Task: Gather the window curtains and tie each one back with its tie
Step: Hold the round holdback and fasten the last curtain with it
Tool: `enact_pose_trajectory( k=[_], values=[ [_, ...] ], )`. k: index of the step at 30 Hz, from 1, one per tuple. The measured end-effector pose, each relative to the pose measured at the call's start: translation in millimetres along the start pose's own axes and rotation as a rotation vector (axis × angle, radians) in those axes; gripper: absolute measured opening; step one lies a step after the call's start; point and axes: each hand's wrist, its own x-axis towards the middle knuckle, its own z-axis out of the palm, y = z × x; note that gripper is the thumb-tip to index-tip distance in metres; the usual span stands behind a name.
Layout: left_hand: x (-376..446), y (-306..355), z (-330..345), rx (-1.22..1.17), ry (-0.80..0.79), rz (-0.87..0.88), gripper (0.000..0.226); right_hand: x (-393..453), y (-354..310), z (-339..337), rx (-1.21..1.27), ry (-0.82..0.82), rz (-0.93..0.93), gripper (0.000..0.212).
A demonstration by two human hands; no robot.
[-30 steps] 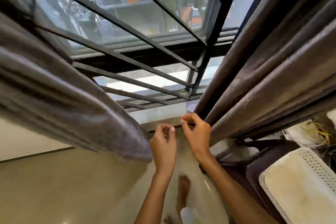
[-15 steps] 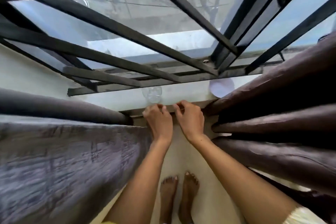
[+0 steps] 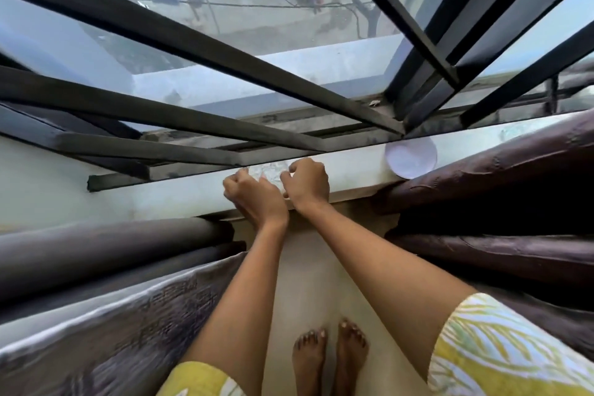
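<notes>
Two dark curtains hang at either side of the window: the left curtain (image 3: pixel 106 254) in grey folds, the right curtain (image 3: pixel 501 177) in brown folds. Neither hand touches them. My left hand (image 3: pixel 257 199) and my right hand (image 3: pixel 307 185) are close together over the pale window sill (image 3: pixel 160 199), fingers curled. Between them lies a small clear crinkled plastic item (image 3: pixel 270 170); the fingertips of both hands pinch its edges. No curtain tie is plainly visible.
A white round disc (image 3: pixel 411 157) lies on the sill to the right of my hands. Black window grille bars (image 3: pixel 225 51) run just beyond the sill. My bare feet (image 3: pixel 331 354) stand on the pale floor between the curtains.
The view has tipped down to the sill. My hands left the right curtain's edge, dropped to the sill and reached forward onto the clear item.
</notes>
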Motion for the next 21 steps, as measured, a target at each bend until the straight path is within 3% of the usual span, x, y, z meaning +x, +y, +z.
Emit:
enact_pose_trajectory(
  k=[6,14,21],
  values=[
    [6.8,-14.1,-1.9,-0.026,-0.016,-0.063,0.024,-16.4,16.7,-4.4,0.002,-0.007,-0.037,0.024],
    [-81.9,-37.9,-35.0,-0.003,-0.153,0.173,0.009,-120.4,68.4,-35.4,0.186,0.089,0.097,0.032],
    [-192.0,-53.0,-100.5,-0.103,-0.282,0.336,0.016,-239.6,112.1,-84.2,0.309,0.222,0.149,0.024]
  ],
)
